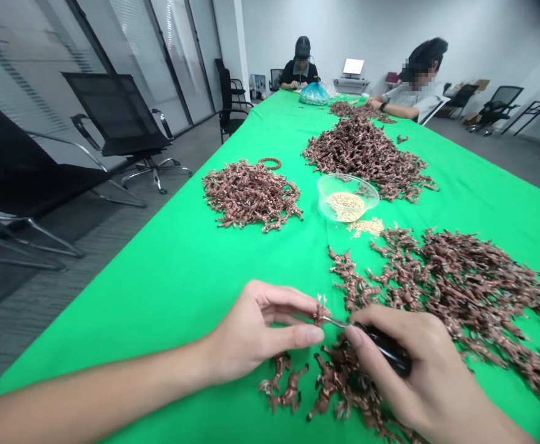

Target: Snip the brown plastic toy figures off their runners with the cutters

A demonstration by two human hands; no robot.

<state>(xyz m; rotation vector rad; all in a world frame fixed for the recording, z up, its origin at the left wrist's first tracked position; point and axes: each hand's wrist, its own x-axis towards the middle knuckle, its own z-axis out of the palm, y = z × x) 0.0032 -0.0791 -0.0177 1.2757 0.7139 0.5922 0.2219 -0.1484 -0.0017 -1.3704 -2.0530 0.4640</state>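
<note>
Between the thumb and fingers of my left hand (256, 327) is a small brown animal figurine (319, 311), probably a horse, with pale tips. My right hand (418, 364) grips a black-handled screwdriver (385, 348). Its thin metal shaft points left, and the tip meets the figurine; the exact contact is too small to make out. Below my hands lie several loose figurines (288, 388), partly covered by my right hand. Farther right spreads a large heap of the same brown figurines (473, 277).
A clear plastic bowl (325, 206) holds tiny golden pieces, with more golden pieces (367, 227) spilled beside it. Two other figurine piles (251, 194) (367, 154) and a brown ring (270, 163) lie on the green cloth (159, 296). Two people (300, 68) (418, 86) sit farther along; chairs (122, 117) stand left.
</note>
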